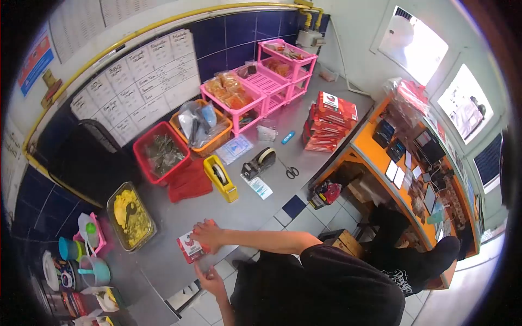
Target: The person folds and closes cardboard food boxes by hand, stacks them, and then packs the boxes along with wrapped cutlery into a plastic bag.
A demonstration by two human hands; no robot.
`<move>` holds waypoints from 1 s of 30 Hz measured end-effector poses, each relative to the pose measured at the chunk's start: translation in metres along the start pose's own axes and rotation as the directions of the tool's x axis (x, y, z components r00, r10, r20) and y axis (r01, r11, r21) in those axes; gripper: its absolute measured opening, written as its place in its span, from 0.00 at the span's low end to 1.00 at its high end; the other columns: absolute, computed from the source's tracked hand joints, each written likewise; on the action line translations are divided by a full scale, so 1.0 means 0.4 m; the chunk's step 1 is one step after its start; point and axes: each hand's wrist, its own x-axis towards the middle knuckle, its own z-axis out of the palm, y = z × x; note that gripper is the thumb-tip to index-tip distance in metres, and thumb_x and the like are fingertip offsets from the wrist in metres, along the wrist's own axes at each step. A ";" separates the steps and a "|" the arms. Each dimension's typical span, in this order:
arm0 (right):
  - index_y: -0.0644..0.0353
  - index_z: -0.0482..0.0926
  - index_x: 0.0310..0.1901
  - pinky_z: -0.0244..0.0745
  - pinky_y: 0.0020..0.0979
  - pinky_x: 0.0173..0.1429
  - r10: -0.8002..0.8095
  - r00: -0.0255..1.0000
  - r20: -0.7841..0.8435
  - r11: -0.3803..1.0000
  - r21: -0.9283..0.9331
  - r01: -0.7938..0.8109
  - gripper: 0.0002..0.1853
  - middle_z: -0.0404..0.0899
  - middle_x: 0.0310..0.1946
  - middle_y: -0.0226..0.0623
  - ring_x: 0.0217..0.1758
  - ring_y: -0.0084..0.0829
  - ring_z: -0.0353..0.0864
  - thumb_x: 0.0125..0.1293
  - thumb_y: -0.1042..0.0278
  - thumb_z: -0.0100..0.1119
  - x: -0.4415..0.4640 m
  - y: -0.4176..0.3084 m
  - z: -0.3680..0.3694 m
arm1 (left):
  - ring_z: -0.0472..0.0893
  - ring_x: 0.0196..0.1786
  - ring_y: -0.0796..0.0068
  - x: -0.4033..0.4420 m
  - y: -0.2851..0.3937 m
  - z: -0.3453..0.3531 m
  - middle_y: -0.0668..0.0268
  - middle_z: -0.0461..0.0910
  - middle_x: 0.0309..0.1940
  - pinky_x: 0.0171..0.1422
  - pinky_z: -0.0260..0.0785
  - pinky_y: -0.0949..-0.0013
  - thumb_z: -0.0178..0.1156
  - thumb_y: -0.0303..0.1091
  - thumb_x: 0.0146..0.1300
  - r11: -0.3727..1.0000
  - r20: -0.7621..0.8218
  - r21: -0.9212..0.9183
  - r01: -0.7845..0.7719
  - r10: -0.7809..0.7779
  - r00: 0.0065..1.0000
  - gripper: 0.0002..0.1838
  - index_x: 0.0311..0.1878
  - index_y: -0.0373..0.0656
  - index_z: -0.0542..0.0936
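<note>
Fingers of left hand stand slightly apart at five o'clock from red-and-white box; whether they touch, I cannot tell. Right hand clamps its fingers on the box, over the counter. Food tray lies at ten o'clock, yellow tape dispenser at one.

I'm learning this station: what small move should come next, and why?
Probably steady the red-and-white box with the left hand: the right hand covers part of it, the left is close by, and the box lies near the edge of the counter.
</note>
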 end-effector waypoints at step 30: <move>0.59 0.68 0.60 0.70 0.44 0.62 0.786 0.564 -0.253 0.606 0.133 -0.785 0.43 0.73 0.53 0.49 0.58 0.46 0.72 0.43 0.56 0.80 -1.066 1.029 -0.918 | 0.86 0.37 0.57 0.220 -0.044 -0.444 0.61 0.87 0.32 0.44 0.77 0.58 0.64 0.36 0.61 0.823 -0.547 0.414 0.389 -0.116 0.829 0.05 0.38 0.50 0.86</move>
